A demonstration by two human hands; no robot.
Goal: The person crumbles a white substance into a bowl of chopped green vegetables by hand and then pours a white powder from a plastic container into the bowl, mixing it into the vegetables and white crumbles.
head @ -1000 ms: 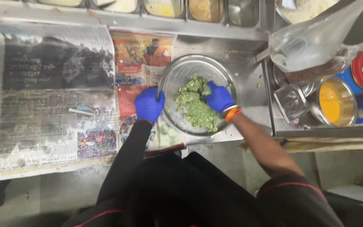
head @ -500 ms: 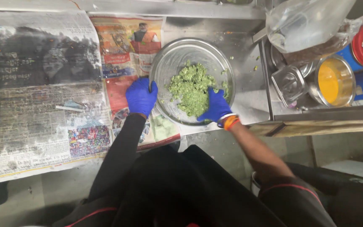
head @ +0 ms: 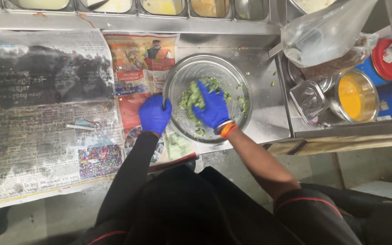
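A round steel bowl point(head: 232, 72) sits on the steel counter, holding a green chopped mixture point(head: 188, 97). My left hand point(head: 154, 113), in a blue glove, grips the bowl's left rim. Inside the bowl, my blue-gloved right hand point(head: 212, 105) presses down on the green mixture and covers most of it. Orange bands circle my right wrist.
Newspaper sheets point(head: 46, 113) cover the counter to the left. A row of steel containers point(head: 114, 5) runs along the back. To the right stand a small pot of yellow liquid point(head: 356, 96), a lidded steel tin point(head: 308, 96), a clear plastic bag point(head: 327, 34) and blue tubs point(head: 386, 90).
My right hand has moved from the bowl's lower right rim to the middle of the green mixture. My left hand stays on the left rim.
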